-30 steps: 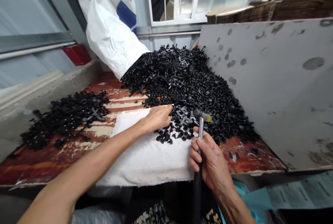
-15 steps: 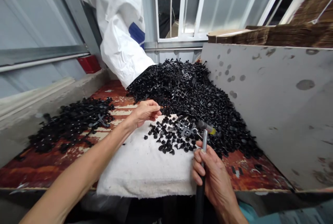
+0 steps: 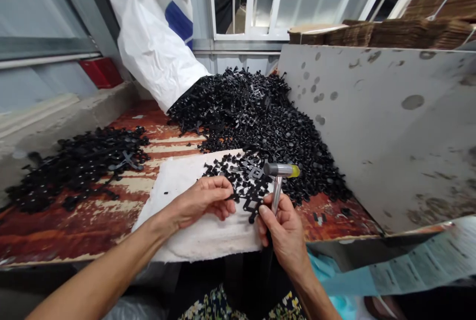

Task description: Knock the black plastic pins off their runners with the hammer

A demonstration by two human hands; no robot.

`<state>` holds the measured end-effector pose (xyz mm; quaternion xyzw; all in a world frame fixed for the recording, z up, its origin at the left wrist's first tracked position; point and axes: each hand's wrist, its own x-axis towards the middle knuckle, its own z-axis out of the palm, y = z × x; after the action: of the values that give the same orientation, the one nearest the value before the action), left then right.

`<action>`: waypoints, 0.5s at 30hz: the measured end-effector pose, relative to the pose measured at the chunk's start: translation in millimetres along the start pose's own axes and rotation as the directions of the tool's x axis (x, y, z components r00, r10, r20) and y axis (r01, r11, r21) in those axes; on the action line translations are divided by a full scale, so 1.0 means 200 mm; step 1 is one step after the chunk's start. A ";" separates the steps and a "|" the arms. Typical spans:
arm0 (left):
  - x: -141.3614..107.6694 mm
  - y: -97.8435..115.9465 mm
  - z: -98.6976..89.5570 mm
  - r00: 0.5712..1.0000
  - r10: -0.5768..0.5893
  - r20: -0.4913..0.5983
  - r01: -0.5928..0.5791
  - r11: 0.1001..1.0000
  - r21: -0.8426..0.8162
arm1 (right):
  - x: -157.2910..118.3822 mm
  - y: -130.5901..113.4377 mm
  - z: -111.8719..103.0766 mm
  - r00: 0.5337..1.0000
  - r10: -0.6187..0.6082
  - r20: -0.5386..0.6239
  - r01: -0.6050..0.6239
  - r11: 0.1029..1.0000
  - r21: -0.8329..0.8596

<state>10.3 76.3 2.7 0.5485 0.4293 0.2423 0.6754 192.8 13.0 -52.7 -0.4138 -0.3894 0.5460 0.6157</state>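
Note:
My right hand (image 3: 282,225) is wrapped round the handle of a small two-faced mallet (image 3: 281,170), with one dark face and one yellow face. The mallet head is raised above the near edge of the black parts. My left hand (image 3: 208,198) is pinched, its fingertips at the end of a black crisscross linkage (image 3: 253,205) lying between both hands. The linkage's far end comes close to my right fingers; whether they touch it I cannot tell. Several small black round-headed pegs (image 3: 213,168) lie scattered on the white cloth (image 3: 178,240) below.
A large heap of black parts (image 3: 245,106) spills from a white sack (image 3: 159,57) at the back. Crisscross black pieces (image 3: 85,161) are piled on the left of the worn red board (image 3: 126,218). A spotted grey panel (image 3: 372,126) walls the right side, with stacked cardboard (image 3: 390,34) behind it.
My left hand has come nearer and right from the heap's edge, and a linkage now shows between my hands. The mallet head has swung up and left. The camera view has shifted.

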 end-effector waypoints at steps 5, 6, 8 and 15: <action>-0.08 0.01 0.04 0.862 0.506 -0.031 -0.216 0.422 0.880 | 0.00 -0.01 -0.01 0.999 0.032 0.042 -0.031 0.999 -0.024; -0.09 0.02 0.07 0.799 0.600 0.044 -0.233 0.240 0.942 | 0.00 -0.02 -0.01 0.997 0.044 0.067 -0.041 0.998 -0.038; -0.10 0.03 0.14 0.730 0.627 0.271 -0.306 -0.054 0.951 | 0.01 -0.03 -0.03 0.989 0.065 0.130 -0.057 0.996 -0.067; -0.06 0.05 0.20 0.762 0.447 0.469 -0.464 -0.129 0.877 | 0.00 -0.03 -0.05 0.994 0.057 0.097 -0.051 0.997 -0.064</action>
<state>38.6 47.6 16.8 0.9623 0.2516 0.1030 -0.0015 204.6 12.0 -50.6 -0.4155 -0.4245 0.5701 0.5676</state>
